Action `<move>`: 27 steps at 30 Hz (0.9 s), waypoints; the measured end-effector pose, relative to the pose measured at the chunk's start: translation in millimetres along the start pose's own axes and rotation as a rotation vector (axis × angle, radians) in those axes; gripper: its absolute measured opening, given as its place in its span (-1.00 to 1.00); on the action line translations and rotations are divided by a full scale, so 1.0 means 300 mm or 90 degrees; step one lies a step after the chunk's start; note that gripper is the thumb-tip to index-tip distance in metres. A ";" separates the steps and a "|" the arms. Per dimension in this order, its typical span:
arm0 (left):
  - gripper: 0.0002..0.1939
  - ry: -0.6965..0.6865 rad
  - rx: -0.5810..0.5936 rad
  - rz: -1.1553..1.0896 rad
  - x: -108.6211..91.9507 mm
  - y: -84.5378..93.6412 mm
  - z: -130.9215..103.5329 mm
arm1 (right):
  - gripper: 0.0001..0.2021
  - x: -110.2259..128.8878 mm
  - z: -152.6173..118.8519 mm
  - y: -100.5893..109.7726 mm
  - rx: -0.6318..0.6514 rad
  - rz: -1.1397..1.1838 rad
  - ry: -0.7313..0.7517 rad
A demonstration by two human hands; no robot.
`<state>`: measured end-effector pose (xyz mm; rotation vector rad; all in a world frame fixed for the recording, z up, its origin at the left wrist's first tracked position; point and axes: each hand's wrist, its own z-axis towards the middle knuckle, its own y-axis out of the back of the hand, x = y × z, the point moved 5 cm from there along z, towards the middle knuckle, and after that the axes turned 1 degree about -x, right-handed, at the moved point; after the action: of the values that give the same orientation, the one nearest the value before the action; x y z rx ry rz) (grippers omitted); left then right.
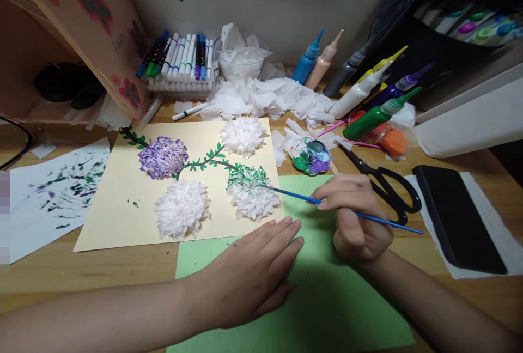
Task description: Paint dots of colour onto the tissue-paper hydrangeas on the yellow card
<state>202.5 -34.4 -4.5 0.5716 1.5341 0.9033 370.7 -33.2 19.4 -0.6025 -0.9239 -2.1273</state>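
Observation:
My right hand grips a thin blue paintbrush. Its tip touches a tissue-paper flower whose upper part is green and lower part white. My left hand lies flat, fingers stretched, across the green sheet and the near right edge of the cream paper. On the cream paper are also a purple-tinted flower, a white flower at the near side and another white flower at the far right. Painted stems with green leaves run between them.
A flower-shaped palette with wet paint stands beyond the green sheet, beside black scissors. Paint bottles, tissue scraps and a marker rack line the back. A black phone lies right, a paint-smeared sheet left.

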 end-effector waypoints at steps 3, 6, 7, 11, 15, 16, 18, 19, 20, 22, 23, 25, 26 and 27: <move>-0.47 0.002 -0.003 -0.005 -0.001 0.001 0.000 | -0.81 0.010 0.006 0.003 -0.020 0.012 0.041; -0.48 -0.004 -0.021 -0.013 -0.002 0.005 -0.003 | -0.81 0.016 0.008 -0.009 0.008 0.020 0.073; -0.48 -0.005 -0.023 -0.013 -0.002 0.005 -0.003 | -0.82 0.016 0.009 -0.011 0.011 0.017 0.077; -0.48 -0.002 -0.006 -0.003 0.000 0.002 -0.002 | -0.82 0.005 0.011 -0.002 -0.028 0.012 0.040; -0.49 0.001 0.003 0.007 0.000 0.003 0.001 | -0.81 0.013 0.008 -0.019 0.014 0.022 0.070; -0.49 0.002 0.004 0.008 0.000 0.003 0.001 | -0.81 0.014 0.008 -0.022 0.014 0.020 0.078; -0.48 0.004 0.007 0.009 -0.001 0.003 0.001 | -0.81 0.007 0.013 -0.014 -0.040 0.019 0.079; -0.48 0.003 0.008 0.009 -0.002 0.004 0.000 | -0.81 -0.001 0.018 -0.004 -0.085 0.022 0.074; -0.48 0.003 0.008 0.009 -0.002 0.004 0.000 | -0.81 -0.012 0.024 0.010 -0.134 0.028 0.069; -0.47 0.003 0.010 0.010 -0.003 0.004 -0.001 | -0.82 -0.038 0.038 0.036 -0.216 0.034 0.061; -0.47 0.003 0.010 0.012 -0.004 0.004 -0.001 | -0.82 -0.054 0.045 0.050 -0.255 0.035 0.055; -0.47 0.002 0.013 0.016 -0.004 0.003 -0.002 | -0.82 -0.087 0.054 0.078 -0.334 0.034 0.034; -0.47 0.001 0.013 0.018 -0.004 0.003 -0.002 | -0.82 -0.101 0.056 0.088 -0.364 0.032 0.022; -0.47 -0.001 0.013 0.020 -0.004 0.002 -0.003 | -0.81 -0.111 0.056 0.094 -0.383 0.027 0.011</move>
<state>201.8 -35.1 -3.3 0.6116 1.5379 0.9119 415.5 -19.2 20.4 -0.8816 -0.2382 -2.3644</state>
